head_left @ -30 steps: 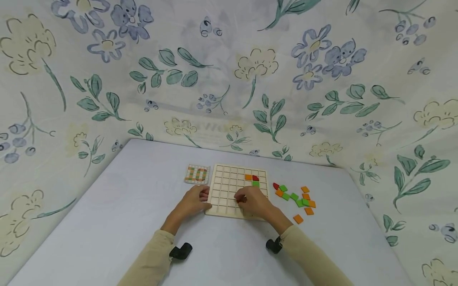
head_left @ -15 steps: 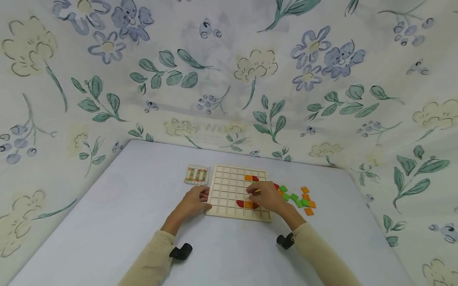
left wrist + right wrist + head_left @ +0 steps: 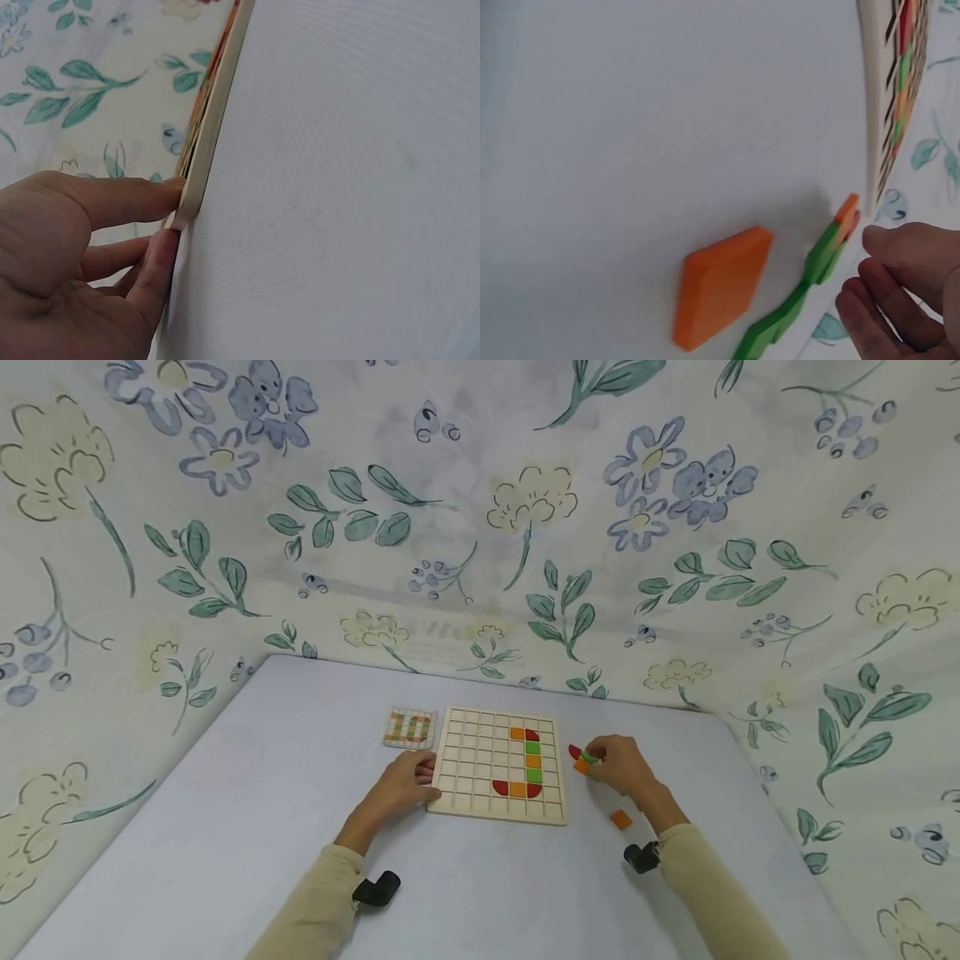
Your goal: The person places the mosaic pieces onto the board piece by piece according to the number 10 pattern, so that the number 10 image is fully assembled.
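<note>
White bench (image 3: 225, 827): left hand (image 3: 402, 783) pinches board (image 3: 480, 760) at eight o'clock; right hand (image 3: 618, 764) at three, grip unclear; orange tile (image 3: 621, 820) likely light, stiff; take edges.

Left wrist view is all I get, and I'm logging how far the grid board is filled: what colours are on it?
Observer: In the head view, the grid board carries eight coloured tiles: three red, three orange and two green.
Operator: Where is the right hand?
Observer: The right hand is off the board's right side, fingertips at a group of loose pieces; I can't tell whether it grips one.
Operator: Anything beside the board's left edge?
Observer: Yes, a printed card with a coloured pattern lies on the table there, near the far left corner.
</note>
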`<state>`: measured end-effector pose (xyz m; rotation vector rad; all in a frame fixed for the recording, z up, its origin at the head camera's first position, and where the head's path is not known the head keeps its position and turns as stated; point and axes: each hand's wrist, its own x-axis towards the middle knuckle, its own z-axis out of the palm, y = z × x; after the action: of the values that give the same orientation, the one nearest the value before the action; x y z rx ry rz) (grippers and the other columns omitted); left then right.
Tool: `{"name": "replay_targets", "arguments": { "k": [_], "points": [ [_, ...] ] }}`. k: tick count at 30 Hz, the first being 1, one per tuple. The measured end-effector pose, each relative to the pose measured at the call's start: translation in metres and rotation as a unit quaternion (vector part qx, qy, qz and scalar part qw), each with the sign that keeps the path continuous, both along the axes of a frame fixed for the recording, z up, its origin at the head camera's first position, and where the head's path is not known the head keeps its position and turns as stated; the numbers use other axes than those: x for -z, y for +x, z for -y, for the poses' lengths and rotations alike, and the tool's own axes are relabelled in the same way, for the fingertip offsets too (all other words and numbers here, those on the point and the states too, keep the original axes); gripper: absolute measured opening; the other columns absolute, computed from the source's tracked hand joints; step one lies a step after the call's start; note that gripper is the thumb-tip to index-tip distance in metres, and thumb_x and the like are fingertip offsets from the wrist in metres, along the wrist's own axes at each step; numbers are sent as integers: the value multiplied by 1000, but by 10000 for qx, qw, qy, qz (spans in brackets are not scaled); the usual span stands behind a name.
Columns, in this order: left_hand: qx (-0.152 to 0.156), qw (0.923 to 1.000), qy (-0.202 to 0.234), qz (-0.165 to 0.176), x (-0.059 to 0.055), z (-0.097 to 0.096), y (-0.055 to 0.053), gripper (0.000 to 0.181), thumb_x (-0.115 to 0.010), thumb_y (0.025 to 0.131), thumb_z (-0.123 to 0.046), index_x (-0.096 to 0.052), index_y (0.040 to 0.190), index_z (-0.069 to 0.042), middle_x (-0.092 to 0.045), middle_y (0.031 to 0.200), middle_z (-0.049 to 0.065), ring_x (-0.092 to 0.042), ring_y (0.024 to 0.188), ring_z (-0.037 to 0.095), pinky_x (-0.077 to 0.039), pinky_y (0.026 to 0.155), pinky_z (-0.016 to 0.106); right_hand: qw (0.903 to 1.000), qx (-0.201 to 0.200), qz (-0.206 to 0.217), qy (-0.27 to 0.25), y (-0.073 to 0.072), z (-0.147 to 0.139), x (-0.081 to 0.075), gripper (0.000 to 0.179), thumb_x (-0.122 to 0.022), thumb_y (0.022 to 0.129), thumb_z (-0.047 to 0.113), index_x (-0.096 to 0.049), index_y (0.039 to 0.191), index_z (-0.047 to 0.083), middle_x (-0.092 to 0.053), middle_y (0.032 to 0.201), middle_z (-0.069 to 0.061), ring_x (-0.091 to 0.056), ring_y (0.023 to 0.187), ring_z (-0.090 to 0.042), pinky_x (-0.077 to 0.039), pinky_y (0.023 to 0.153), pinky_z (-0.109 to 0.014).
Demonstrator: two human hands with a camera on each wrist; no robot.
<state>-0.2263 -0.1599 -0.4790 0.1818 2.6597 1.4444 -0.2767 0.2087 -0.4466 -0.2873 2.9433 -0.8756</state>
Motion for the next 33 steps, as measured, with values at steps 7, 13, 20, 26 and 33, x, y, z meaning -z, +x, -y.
{"name": "replay_targets", "arguments": {
  "k": [7,13,20,26,33],
  "points": [
    [28,9999,105,16,-1,0,1,64,-76,77,4,-48,134,13,-53,115,18,-58,103,26,-54,92,36,9995,54,35,302,0,-9,11,30,-76,76,1,-71,106,-2,-68,95,-8,-60,88,-23,-56,84,-40],
    [42,10000,15,-61,-2,0,1,65,-76,76,1,-48,134,12,-54,114,17,-58,102,26,-53,90,37,9992,-14,-146,369,1,-8,15,30,-75,75,-1,-71,105,-2,-69,96,-8,-61,88,-23,-57,83,-41],
    [31,9999,124,-7,-2,-1,1,64,-76,76,5,-48,132,14,-53,115,19,-58,104,27,-54,91,35,9995,82,-124,271,2,-8,18,33,-76,74,-2,-71,107,-3,-70,99,-10,-63,91,-24,-56,86,-41],
    [-1,10000,86,-28,0,-1,0,64,-76,76,4,-48,133,13,-53,115,18,-58,104,27,-54,91,35,9998,20,-170,112,1,-5,17,34,-77,73,-1,-71,106,-3,-70,97,-8,-62,88,-22,-57,83,-39],
    [5,10000,80,-16,-2,0,1,64,-76,76,5,-48,133,14,-53,116,19,-58,105,28,-54,92,34,9978,-472,-439,-175,5,28,17,32,-80,73,1,-72,104,-1,-69,92,-4,-60,82,-16,-57,77,-33]
  ]
}}
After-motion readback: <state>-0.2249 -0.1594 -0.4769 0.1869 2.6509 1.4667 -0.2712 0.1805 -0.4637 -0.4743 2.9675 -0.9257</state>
